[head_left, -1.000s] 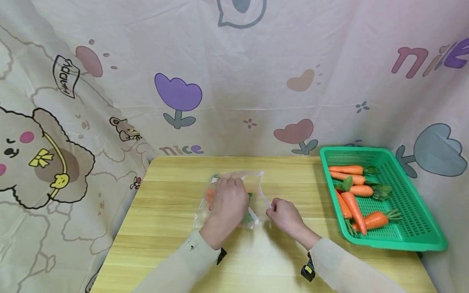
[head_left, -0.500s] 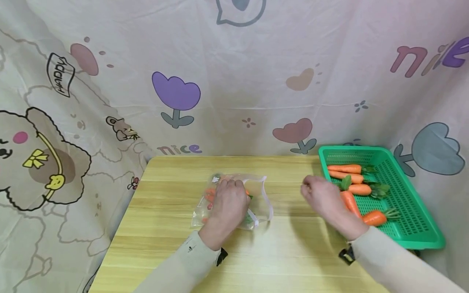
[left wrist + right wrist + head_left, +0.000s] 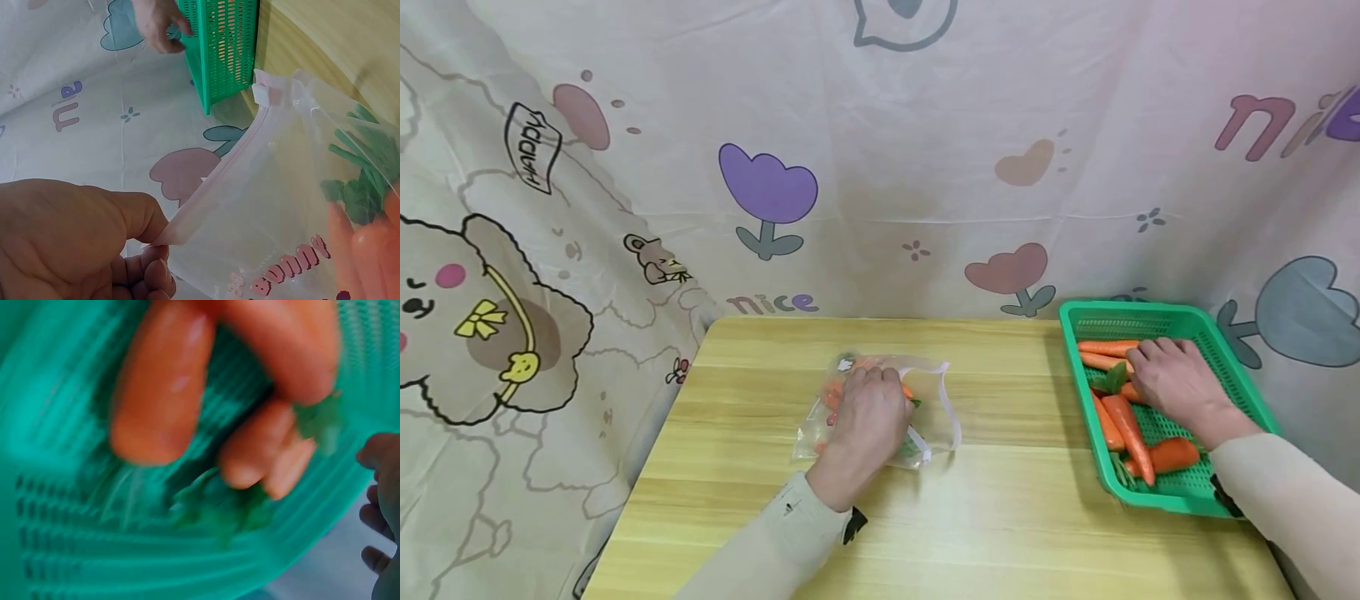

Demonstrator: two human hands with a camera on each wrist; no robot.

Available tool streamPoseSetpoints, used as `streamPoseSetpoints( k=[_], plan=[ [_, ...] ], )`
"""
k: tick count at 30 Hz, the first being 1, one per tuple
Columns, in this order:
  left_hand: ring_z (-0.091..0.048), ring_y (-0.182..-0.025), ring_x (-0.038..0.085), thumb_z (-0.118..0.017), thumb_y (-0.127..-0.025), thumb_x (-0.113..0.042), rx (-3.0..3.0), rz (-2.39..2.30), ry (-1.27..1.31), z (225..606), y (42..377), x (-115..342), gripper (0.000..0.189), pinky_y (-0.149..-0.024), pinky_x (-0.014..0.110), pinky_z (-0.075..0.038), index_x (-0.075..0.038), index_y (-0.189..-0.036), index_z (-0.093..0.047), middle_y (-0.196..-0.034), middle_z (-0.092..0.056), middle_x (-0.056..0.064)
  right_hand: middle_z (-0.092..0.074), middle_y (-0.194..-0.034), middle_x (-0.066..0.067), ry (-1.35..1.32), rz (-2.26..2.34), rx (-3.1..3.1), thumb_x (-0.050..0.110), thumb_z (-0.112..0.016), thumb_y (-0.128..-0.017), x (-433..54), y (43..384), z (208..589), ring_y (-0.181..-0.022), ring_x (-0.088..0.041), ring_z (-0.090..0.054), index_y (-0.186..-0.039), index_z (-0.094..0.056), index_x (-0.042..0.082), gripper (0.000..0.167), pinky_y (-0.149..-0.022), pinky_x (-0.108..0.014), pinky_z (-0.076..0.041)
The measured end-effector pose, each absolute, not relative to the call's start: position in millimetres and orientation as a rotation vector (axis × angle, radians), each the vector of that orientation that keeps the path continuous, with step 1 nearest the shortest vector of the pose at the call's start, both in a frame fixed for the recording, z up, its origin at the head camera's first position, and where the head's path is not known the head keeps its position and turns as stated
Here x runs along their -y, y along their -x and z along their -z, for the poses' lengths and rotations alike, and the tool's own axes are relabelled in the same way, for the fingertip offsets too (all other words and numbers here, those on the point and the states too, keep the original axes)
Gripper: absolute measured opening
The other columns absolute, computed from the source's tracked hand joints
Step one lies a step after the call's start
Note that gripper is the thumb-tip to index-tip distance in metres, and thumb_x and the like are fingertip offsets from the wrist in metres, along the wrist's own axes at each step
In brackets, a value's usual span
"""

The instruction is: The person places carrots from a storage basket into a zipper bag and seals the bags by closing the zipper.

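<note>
On the table lies a clear zip bag [image 3: 938, 404] with a pale pink zip edge and a white slider [image 3: 261, 95]. Carrots [image 3: 372, 250] with green tops show through its film. My left hand [image 3: 871, 408] pinches the bag's edge between thumb and fingers, plainest in the left wrist view. My right hand [image 3: 1183, 385] hovers over the green basket [image 3: 1101, 483], its fingers spread apart and holding nothing in the right wrist view. Several carrots [image 3: 1127, 429] lie in that basket, one [image 3: 162, 394] large and blurred in the right wrist view. The head view hides some leafy tops behind the right hand.
The wooden table [image 3: 737, 517] extends in front of and around the bag. The basket stands at its right side with raised, perforated walls. A patterned cloth [image 3: 880, 183] hangs behind the table and along both sides.
My right hand has left the bag's zip edge and moved right, over the carrots in the basket. My left hand stays on the bag, whose free edge has settled slightly.
</note>
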State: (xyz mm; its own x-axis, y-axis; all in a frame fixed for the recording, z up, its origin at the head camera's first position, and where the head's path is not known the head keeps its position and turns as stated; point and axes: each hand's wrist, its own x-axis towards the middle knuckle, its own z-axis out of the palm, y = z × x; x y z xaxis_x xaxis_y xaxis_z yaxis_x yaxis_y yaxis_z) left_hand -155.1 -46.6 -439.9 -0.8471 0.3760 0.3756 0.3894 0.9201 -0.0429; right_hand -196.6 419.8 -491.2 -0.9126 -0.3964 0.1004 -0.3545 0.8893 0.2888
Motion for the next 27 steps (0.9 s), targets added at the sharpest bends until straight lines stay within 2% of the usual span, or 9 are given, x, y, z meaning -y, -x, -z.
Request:
streamPoseSetpoints(
  k=[6, 15, 20, 27],
  plan=[
    [-0.051, -0.063, 0.021, -0.081, -0.084, -0.026, 2.741, 0.038, 0.551, 437.5, 156.4, 46.4, 0.031, -0.070, 0.034, -0.043, -0.011, -0.074, -0.056, -0.065, -0.054, 0.000, -0.065, -0.101, -0.016, -0.663, 0.553, 2.984, 0.010, -0.077, -0.092, -454.4, 202.4, 508.9, -0.095, -0.039, -0.060, -0.110, -0.065, -0.001, 0.024, -0.079, -0.057, -0.051],
    [-0.050, -0.064, 0.021, -0.082, -0.086, -0.030, 2.777, 0.056, 0.543, 437.7, 157.0, 46.6, 0.034, -0.073, 0.035, -0.045, -0.009, -0.077, -0.056, -0.067, -0.055, 0.001, -0.068, -0.121, -0.022, -0.612, 0.591, 3.129, 0.009, -0.071, -0.096, -474.4, 207.0, 524.9, -0.113, -0.045, -0.059, -0.124, -0.069, -0.001, 0.029, -0.093, -0.069, -0.046],
    [-0.055, -0.064, 0.020, -0.082, -0.084, -0.028, 2.716, 0.020, 0.560, 439.4, 156.4, 46.9, 0.034, -0.072, 0.034, -0.044, -0.009, -0.075, -0.057, -0.064, -0.054, 0.001, -0.068, -0.116, -0.021, -0.662, 0.604, 3.140, 0.006, -0.073, -0.095, -475.4, 209.6, 530.7, -0.108, -0.045, -0.059, -0.122, -0.069, -0.001, 0.029, -0.090, -0.068, -0.048],
    [-0.055, -0.064, 0.020, -0.083, -0.082, -0.024, 2.720, 0.072, 0.527, 441.5, 156.8, 46.2, 0.031, -0.072, 0.034, -0.044, -0.009, -0.073, -0.057, -0.064, -0.055, 0.000, -0.068, -0.118, -0.024, -0.609, 0.542, 3.169, 0.005, -0.069, -0.096, -476.7, 211.8, 533.8, -0.111, -0.047, -0.058, -0.116, -0.069, 0.000, 0.021, -0.093, -0.071, -0.045]
  ],
)
